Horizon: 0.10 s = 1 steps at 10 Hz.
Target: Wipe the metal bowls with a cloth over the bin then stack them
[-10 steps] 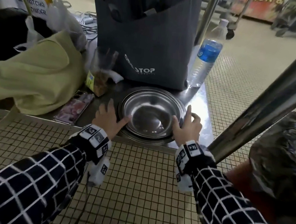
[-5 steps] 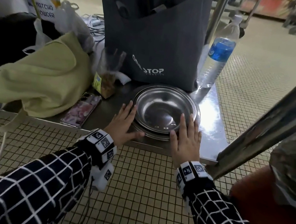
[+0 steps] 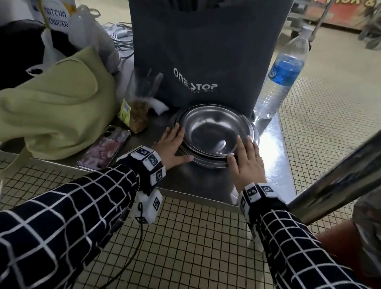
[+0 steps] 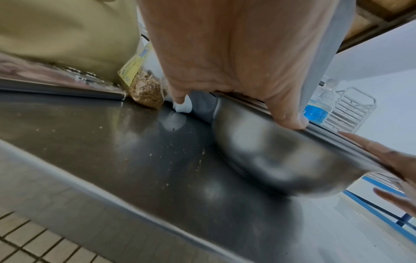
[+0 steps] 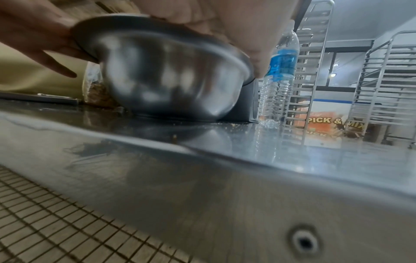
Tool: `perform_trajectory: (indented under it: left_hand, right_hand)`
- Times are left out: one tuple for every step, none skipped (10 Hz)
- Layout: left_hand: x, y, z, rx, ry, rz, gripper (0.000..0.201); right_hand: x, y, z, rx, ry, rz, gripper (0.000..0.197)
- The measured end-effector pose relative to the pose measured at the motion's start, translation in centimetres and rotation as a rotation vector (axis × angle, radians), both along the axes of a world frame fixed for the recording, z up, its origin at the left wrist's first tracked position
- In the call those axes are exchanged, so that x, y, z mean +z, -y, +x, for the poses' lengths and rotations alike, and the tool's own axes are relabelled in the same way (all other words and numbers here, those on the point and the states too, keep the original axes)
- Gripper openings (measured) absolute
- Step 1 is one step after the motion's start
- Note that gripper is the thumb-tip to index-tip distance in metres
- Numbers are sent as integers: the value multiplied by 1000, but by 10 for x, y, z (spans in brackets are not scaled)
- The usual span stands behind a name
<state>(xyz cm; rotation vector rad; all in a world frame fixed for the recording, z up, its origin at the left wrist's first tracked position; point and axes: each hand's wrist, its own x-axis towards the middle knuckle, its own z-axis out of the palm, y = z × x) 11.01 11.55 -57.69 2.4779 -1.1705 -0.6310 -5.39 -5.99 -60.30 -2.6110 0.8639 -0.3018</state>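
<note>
**Both grips flat against the stacked bowls**

The left hand (image 3: 172, 145) lies with straight fingers against the left rim of the stack of metal bowls (image 3: 212, 135), holding nothing. The stack sits between the two grips on the tabletop (image 3: 271, 169). The right hand (image 3: 247, 161) presses its right rim likewise. This looks like squaring the stack; no cloth shows, so any further wiping calls for finding one.
</note>
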Motion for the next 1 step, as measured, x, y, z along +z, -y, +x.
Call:
perform_trajectory:
  left_hand:
    - [2, -2, 2, -6, 43, -14, 90]
  right_hand:
    - [5, -3, -1, -14, -34, -8, 59]
